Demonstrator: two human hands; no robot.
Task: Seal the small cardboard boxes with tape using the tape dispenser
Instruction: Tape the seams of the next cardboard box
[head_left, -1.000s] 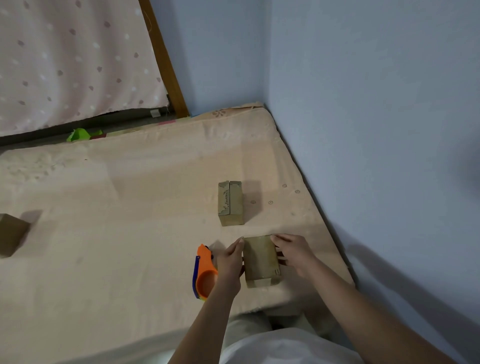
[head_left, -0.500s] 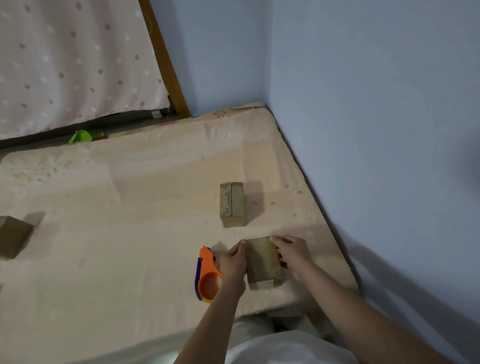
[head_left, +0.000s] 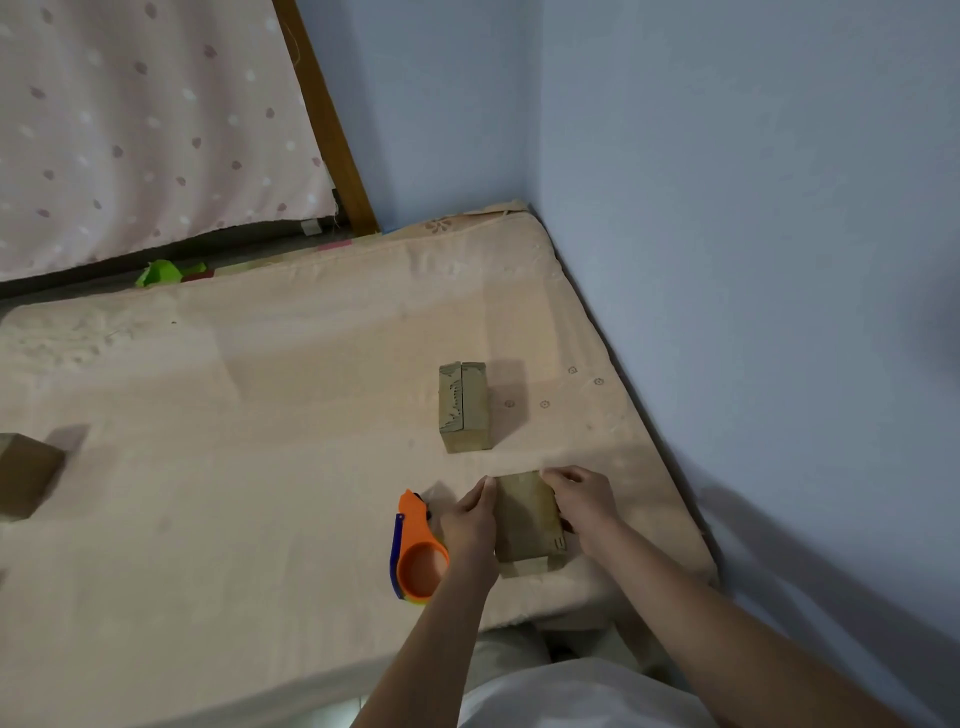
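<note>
Mattress (head_left: 249, 467), 3 boxes (head_left: 464, 405), 1 tape dispenser (head_left: 418, 564), L hand (head_left: 467, 525) flat on near box (head_left: 527, 514), R hand (head_left: 584, 501) gripping it.

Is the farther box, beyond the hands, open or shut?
Shut: the farther box has both top flaps lying flat, meeting at a middle seam.

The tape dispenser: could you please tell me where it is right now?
In the head view the tape dispenser lies on the mattress near the front edge, just left of the left hand, which touches the cardboard box.
</note>
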